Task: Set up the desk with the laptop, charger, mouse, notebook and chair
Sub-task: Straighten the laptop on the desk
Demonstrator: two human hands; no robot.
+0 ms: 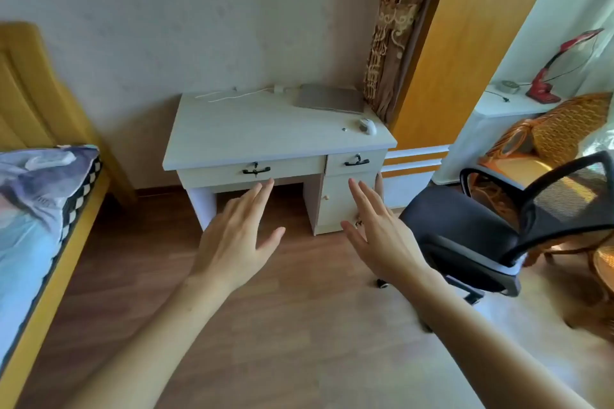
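A white desk (252,133) stands against the wall ahead. A closed silver laptop (330,98) lies at its back right corner. A white charger (281,88) with its cable (232,96) lies along the back edge. A white mouse (368,126) rests near the right edge, a tiny object (344,129) beside it. A black mesh office chair (505,226) stands on the floor to the desk's right, turned sideways. My left hand (236,239) and my right hand (382,232) are stretched out in front of the desk, fingers spread, holding nothing. No notebook is visible.
A bed (36,229) with a yellow wooden frame runs along the left. A curtain (395,26) and a yellow wardrobe (465,53) stand right of the desk. Wicker furniture (564,129) and a white shelf with a red lamp (551,76) fill the far right. Wooden floor (282,325) lies in front.
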